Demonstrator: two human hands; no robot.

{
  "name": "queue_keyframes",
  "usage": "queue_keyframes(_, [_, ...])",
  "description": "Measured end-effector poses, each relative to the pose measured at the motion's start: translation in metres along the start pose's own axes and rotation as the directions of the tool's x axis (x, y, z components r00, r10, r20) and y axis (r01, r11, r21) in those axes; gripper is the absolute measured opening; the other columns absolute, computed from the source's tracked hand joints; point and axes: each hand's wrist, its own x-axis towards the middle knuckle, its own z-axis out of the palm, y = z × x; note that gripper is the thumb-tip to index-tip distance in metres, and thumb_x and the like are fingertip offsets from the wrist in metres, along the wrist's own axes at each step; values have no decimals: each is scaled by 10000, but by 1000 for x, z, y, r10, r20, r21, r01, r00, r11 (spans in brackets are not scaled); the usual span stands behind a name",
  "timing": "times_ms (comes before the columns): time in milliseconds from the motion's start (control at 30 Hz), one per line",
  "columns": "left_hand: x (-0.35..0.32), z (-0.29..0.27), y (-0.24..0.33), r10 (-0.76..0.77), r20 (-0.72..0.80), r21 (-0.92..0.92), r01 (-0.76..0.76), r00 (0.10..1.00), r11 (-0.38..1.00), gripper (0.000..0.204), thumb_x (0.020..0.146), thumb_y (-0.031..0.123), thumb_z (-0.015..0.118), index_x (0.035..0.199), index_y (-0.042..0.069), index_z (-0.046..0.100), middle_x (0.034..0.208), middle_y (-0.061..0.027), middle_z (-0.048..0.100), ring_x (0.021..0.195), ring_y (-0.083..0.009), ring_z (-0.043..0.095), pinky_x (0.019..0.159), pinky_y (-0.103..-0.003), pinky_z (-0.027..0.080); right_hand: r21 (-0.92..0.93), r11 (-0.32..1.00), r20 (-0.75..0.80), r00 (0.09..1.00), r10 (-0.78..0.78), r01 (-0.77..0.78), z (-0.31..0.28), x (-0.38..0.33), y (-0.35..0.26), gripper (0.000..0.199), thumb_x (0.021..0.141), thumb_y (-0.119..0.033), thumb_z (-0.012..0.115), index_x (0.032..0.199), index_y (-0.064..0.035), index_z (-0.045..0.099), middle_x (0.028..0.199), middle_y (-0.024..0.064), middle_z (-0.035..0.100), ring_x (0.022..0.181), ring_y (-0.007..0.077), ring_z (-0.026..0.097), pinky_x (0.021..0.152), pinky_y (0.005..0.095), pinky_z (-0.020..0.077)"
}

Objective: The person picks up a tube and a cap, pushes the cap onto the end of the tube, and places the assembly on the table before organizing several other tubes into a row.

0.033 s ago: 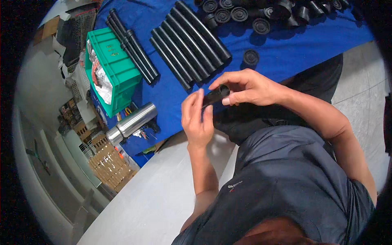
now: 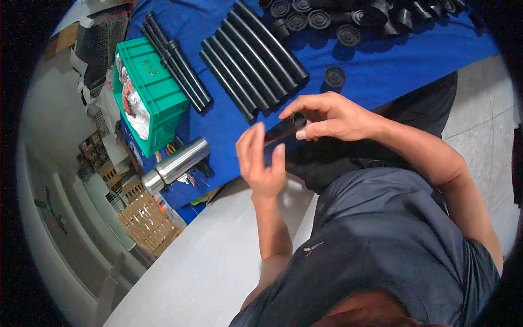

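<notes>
The right hand [image 2: 332, 115] pinches the open end of a short black plastic tube [image 2: 287, 126] between thumb and curled fingers, holding it just above the near edge of the blue cloth-covered desk [image 2: 381, 65]. The left hand [image 2: 260, 161] stands upright beside the tube's other end, palm toward it, fingers straight and loosely spread; whether it touches the tube cannot be told, and it closes on nothing.

Just beyond the hands, a single round black cap [image 2: 334, 76] lies on the blue cloth. Further back, a row of long black tubes [image 2: 253, 57] lies side by side, slanting across the desk. To their left lies a smaller bundle of thinner black rods [image 2: 177, 62]. A cluster of round black caps and fittings [image 2: 348, 19] fills the far edge. A green plastic crate [image 2: 155, 92] sits at the left end of the desk, holding a bagged item. A shiny metal cylinder [image 2: 175, 164] lies near the desk's corner, just below the crate.
</notes>
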Motion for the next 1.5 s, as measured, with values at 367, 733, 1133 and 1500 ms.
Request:
queue_keyframes(367, [-38, 48, -13, -168, 653, -589, 356, 738, -726, 418, 946, 351, 630, 1226, 47, 578, 675, -41, 523, 551, -170, 501, 492, -288, 431, -66, 997, -31, 998, -49, 47, 4, -1, 2, 326, 873, -172, 735, 1122, -26, 582, 738, -24, 575, 692, 64, 546, 616, 246, 452])
queue_keyframes(733, [-7, 68, -22, -396, 126, -986, 70, 910, -154, 416, 869, 187, 725, 1230, 91, 541, 1202, -207, 629, 1036, -329, 660, 817, -454, 602, -992, 62, -126, 918, -377, -111, -1, -35, -62, 540, 765, -157, 734, 1272, -108, 552, 1137, 157, 569, 943, 330, 625, 738, 408, 551])
queue_keyframes(1133, [-2, 79, -17, -382, 124, -978, 47, 916, -204, 373, 850, 97, 720, 1178, 62, 544, 1206, -297, 607, 1093, -382, 639, 880, -504, 586, -306, 942, -336, 941, 28, -137, -10, -24, -30, 326, 861, -21, 692, 1117, -24, 489, 944, 55, 591, 812, 112, 609, 667, 301, 574])
queue_keyframes(1500, [2, 74, -15, -366, 202, -972, 141, 908, -187, 355, 861, 59, 693, 1175, 42, 528, 1211, -305, 596, 1112, -375, 627, 916, -517, 569, -685, 722, -76, 976, -204, 97, -14, -15, -17, 377, 877, -94, 692, 1212, 1, 549, 1012, 118, 608, 873, 215, 638, 752, 354, 536])
